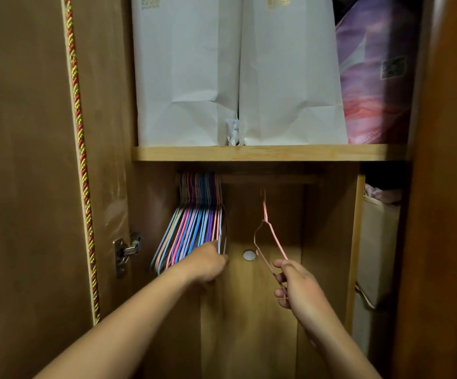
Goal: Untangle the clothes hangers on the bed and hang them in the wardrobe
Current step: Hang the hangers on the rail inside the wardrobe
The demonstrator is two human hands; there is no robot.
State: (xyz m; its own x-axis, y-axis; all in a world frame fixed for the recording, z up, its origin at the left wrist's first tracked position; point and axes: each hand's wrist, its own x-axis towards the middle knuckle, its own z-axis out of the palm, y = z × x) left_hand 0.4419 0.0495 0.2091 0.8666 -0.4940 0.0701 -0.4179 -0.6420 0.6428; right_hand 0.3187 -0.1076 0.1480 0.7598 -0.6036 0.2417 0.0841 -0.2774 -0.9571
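From the head camera, both arms reach into the wardrobe [249,310], under the shelf [268,153] that carries two white paper bags [238,72]. The right hand [298,285] pinches the lower corner of a pink hanger [269,236], fingers closed on the wire; its hook is up at the dim rail [271,179], though whether it is seated there is unclear. Holding it low probably lets the hand steer the hook. The left hand [208,262] rests against the bunch of coloured hangers [194,225] already hung at the rail's left end, seemingly keeping them packed aside; its fingers are hidden, so their spread cannot be told.
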